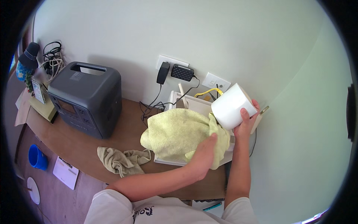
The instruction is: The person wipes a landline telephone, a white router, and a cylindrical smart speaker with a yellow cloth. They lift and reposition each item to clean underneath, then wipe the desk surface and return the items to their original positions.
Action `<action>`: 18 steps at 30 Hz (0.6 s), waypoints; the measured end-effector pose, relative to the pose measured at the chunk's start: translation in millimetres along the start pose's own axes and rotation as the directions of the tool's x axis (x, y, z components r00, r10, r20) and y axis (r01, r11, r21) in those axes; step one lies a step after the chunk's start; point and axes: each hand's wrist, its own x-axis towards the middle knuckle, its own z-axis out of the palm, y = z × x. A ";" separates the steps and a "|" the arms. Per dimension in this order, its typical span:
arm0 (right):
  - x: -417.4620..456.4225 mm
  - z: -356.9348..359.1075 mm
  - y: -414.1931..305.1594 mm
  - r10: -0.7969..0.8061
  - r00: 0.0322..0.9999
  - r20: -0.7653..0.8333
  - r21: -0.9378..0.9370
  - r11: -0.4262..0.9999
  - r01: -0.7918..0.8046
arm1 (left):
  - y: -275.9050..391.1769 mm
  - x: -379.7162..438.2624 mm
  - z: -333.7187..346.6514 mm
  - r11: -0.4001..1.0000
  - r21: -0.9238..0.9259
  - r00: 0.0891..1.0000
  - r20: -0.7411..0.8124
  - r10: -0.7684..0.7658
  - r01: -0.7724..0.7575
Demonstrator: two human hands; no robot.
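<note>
My right hand [247, 120] grips a white cylindrical container [233, 106] near its right end, tilted above the right side of a white box [173, 161]. In my left hand [202, 155] is part of a pale yellow-green cloth [179, 131], whose bulk lies over the box. A fold of this cloth reaches up to the container's lower left edge. The cloth hides much of the box and some of my left fingers. To the left, a crumpled beige cloth [120, 159] lies on the brown tabletop [75, 140].
A dark grey portable power station [86, 98] stands on the left of the table. Black adapters [182, 72] are plugged into the wall, with black cables hanging behind the box. A yellow cable [207, 91] runs by the container. A blue bucket [37, 157] is on the floor.
</note>
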 end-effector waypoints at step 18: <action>-7.6 -4.7 -1.6 -0.025 0.999 0.030 0.009 1.000 0.024 | 61.2 130.0 -23.4 0.511 0.715 0.841 0.201 0.503 -0.476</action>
